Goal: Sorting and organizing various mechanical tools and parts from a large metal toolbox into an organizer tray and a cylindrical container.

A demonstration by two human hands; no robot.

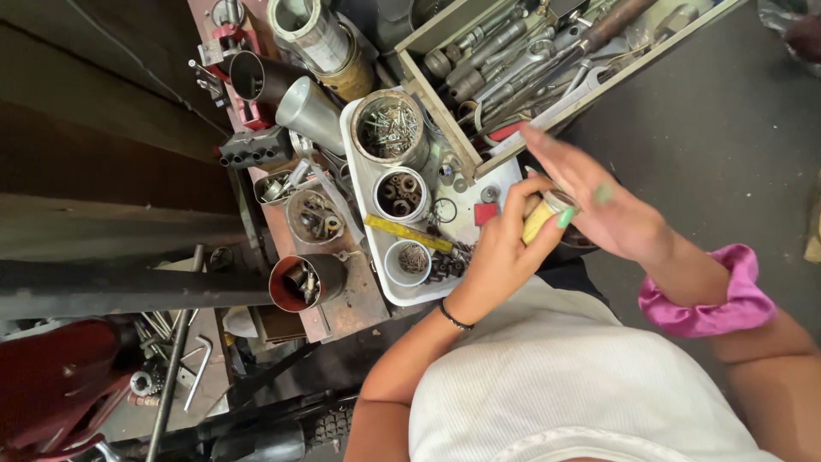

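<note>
My left hand (500,248) grips a small yellow jar (540,216) with a pale lid, holding it over the right end of a white tray (357,162). My right hand (599,197) lies flat over the jar's top, fingers stretched out and blurred, palm on the lid. A pink scrunchie (710,295) circles my right wrist and a thin black band sits on my left wrist. On the tray stand a tin of screws (389,127), a tin of nuts (402,193) and a small cup of screws (410,259), with a yellow ruler (409,233) lying between them.
A wooden toolbox (530,60) full of wrenches and sockets sits behind the tray. Metal tubes, cans and a rusty cup (299,282) crowd the bench to the left. Allen keys and rods (175,359) lie lower left beside a red machine part (60,376).
</note>
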